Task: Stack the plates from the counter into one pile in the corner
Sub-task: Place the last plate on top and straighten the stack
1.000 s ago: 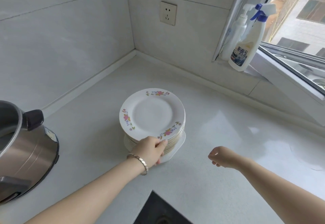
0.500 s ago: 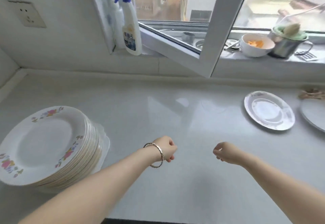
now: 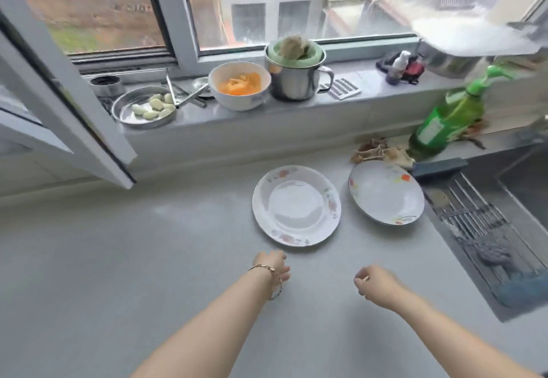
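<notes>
Plates (image 3: pixel 296 205) sit side by side; left hand (image 3: pixel 271 268) hovers near, seemingly empty.

No text, brand or number can be read anywhere in the frame. The only label in view is a pale label (image 3: pixel 431 130) on the green bottle (image 3: pixel 453 110) at the right of the frame, and its print is too blurred to make out.
</notes>
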Motion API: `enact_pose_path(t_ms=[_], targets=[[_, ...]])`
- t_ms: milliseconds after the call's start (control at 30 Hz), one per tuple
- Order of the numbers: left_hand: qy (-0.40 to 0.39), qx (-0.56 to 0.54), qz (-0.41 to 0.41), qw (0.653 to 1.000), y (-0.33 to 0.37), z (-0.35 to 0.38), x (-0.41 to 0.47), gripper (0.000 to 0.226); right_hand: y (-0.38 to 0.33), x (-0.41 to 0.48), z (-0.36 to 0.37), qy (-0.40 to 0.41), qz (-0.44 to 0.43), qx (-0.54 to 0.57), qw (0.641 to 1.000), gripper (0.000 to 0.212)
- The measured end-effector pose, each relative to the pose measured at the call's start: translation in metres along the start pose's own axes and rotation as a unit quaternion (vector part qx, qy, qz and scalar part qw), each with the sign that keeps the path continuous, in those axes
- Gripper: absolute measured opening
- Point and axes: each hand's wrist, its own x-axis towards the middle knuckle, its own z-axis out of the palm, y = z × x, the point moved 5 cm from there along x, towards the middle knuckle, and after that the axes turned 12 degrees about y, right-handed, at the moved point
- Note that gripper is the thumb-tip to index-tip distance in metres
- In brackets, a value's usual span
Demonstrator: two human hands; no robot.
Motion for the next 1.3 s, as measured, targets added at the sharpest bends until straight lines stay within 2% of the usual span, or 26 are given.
enact_pose_path(t_ms=[67, 133, 233, 367, 500, 633, 867, 1067, 1200, 1300], targets=[[0.041, -0.075, -0.014, 0.996, 0.015, 0.029, 0.016, 0.021, 0.013, 0.024, -0.017, -0.006, 0.006, 0.004, 1.000, 0.015], [0.097, -0.156, -0.037, 0.982, 0.025, 0.043, 0.023, 0.007, 0.020, 0.044, -0.029, -0.013, 0.006, 0.010, 1.000, 0.015], [0.162, -0.225, -0.028, 0.960, 0.032, 0.050, 0.036, 0.021, 0.022, 0.070, -0.038, -0.019, 0.000, 0.023, 1.000, 0.015], [0.136, -0.274, -0.020, 0.952, 0.038, 0.060, 0.037, 0.011, 0.018, 0.095, -0.041, -0.035, -0.002, 0.039, 0.999, 0.015], [0.145, -0.258, 0.000, 0.955, 0.051, 0.055, 0.028, 0.019, 0.005, 0.105, -0.040, -0.043, -0.011, 0.038, 0.998, 0.016], [0.134, -0.244, 0.012, 0.960, 0.058, 0.031, 0.018, 0.026, -0.016, 0.103, -0.043, -0.044, -0.036, 0.041, 0.998, 0.027], [0.109, -0.241, 0.071, 0.962, 0.038, -0.062, -0.019, 0.020, -0.071, 0.061, -0.033, -0.056, -0.097, -0.018, 0.994, 0.030], [0.136, -0.279, 0.087, 0.947, -0.013, -0.175, -0.056, 0.017, -0.147, -0.009, 0.009, -0.063, -0.158, -0.078, 0.982, 0.032], [0.150, -0.357, 0.109, 0.915, -0.051, -0.274, -0.085, 0.019, -0.222, -0.069, 0.060, -0.066, -0.222, -0.100, 0.968, 0.024], [0.171, -0.410, 0.137, 0.886, -0.081, -0.362, -0.108, 0.022, -0.285, -0.117, 0.105, -0.054, -0.275, -0.101, 0.954, 0.032]])
